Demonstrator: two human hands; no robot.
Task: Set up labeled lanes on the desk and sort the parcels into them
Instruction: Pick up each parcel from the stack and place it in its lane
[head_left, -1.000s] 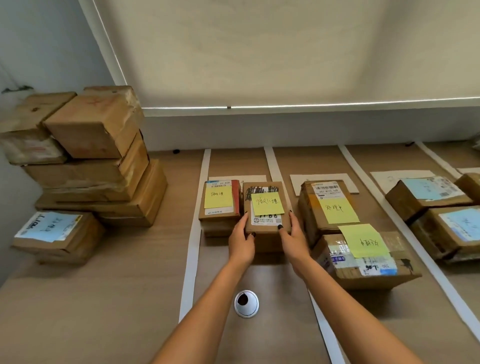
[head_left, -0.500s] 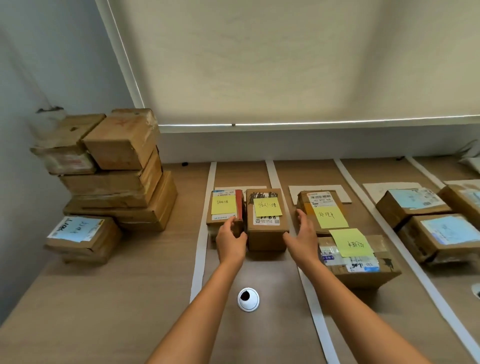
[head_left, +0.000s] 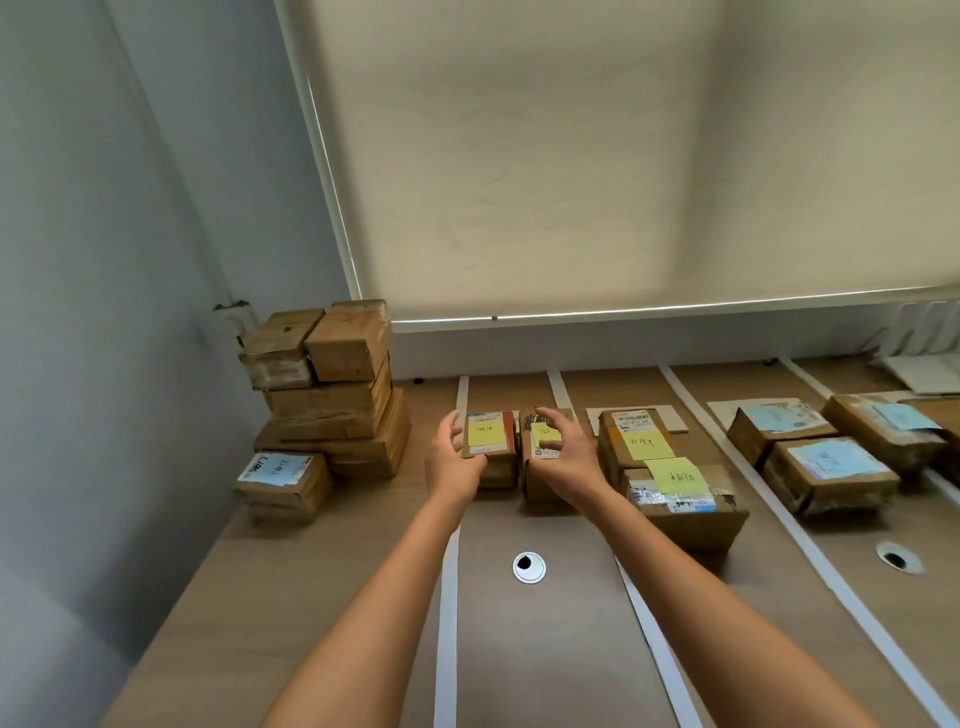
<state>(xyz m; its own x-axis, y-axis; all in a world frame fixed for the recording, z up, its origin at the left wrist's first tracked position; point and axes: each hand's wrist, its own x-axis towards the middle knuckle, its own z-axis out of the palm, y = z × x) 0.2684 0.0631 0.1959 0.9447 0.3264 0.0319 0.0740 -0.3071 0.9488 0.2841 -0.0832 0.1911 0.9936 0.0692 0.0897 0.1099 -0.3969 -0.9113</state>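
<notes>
Two small cardboard parcels with yellow notes stand side by side in the first taped lane. My left hand (head_left: 453, 457) curls round the left edge of the left parcel (head_left: 491, 434), thumb at its near corner. My right hand (head_left: 566, 454) curls over the right parcel (head_left: 537, 470), with its fingers at the far edge and its thumb on the yellow note. The lane to the right holds two more yellow-noted parcels (head_left: 636, 441) (head_left: 680, 499). White tape strips (head_left: 448, 597) (head_left: 652, 629) mark the lanes on the wooden desk (head_left: 291, 597).
A tall stack of cardboard boxes (head_left: 332, 395) stands at the desk's back left by the wall, with a blue-labelled box (head_left: 283, 478) in front of it. Blue-labelled parcels (head_left: 826, 470) (head_left: 883, 421) fill the right-hand lanes. Two cable grommets (head_left: 529, 567) (head_left: 896, 558) sit in the desktop.
The view has tilted up and back. My left hand moved from the right parcel's left side to the left parcel's outer edge. My right hand shifted over the right parcel's top.
</notes>
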